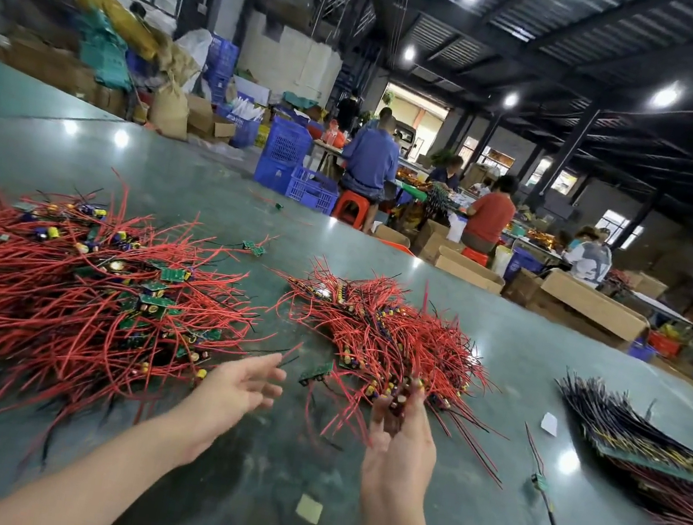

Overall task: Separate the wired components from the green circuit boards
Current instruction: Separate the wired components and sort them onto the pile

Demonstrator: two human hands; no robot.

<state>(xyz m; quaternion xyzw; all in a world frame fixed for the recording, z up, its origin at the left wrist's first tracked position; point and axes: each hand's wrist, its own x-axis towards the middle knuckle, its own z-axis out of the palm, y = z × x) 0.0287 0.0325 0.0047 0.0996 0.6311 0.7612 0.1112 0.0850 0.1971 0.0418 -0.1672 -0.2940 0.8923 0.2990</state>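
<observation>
On the wide green table (pixel 341 511), the person's left hand (pixel 239 386) hovers palm-up with fingers spread and relaxed, holding nothing, just beside the big pile of red-wired boards (pixel 73 287) at the left. The right hand (pixel 400 439) is raised, its fingertips pinching a small wired component (pixel 398 400) at the near edge of the middle heap of red wires (pixel 387 337). One loose green circuit board (pixel 315 373) lies between the hands. A stack of dark-wired boards (pixel 646 450) lies well apart at the right.
</observation>
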